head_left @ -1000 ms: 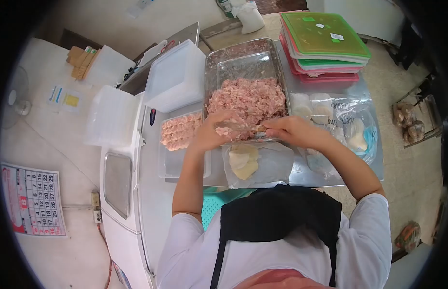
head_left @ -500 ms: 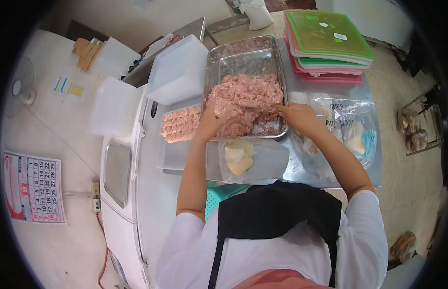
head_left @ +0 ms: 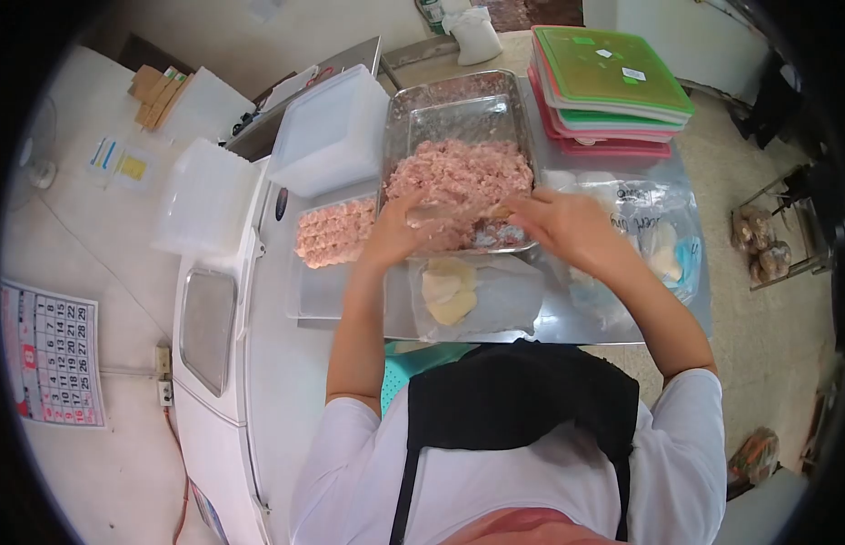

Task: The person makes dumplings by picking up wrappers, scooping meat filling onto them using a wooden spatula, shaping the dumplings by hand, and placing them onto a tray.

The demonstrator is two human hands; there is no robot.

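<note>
Right now I have both bare hands over the near end of a deep, rectangular silver metal tray [head_left: 459, 89]. A loose mound of pink minced meat [head_left: 463, 177] lies in it, from about the middle toward the near side; the far part of its floor shows only smears.

From where I watch, the right hand [head_left: 531, 216] is at the near right corner, thumb and fingertips pinched on a small tan item [head_left: 502, 211], too blurred for me to identify. The left hand [head_left: 400, 227] crosses the near left edge, fingers bent toward the meat – I cannot tell whether they close on anything.

Just in front of the tray, a clear plastic sheet [head_left: 509, 295] lies on the shiny steel table [head_left: 554, 329], with overlapping round, pale yellow wrappers [head_left: 448, 291] on its left part. Left of the tray I see a shallow translucent plastic container [head_left: 336, 300], with neat rows of small pink meat pieces [head_left: 334, 233] in its far part. Beyond it stands a stack of deep, frosted plastic tubs [head_left: 323, 136].

To the right of the tray are clear plastic bags [head_left: 641, 213] marked in black writing, with pale contents. Farther back – near the tray's far right side – sits a stack of green, white and pink plastic lids [head_left: 613, 73], small white labels on the top one.
</note>
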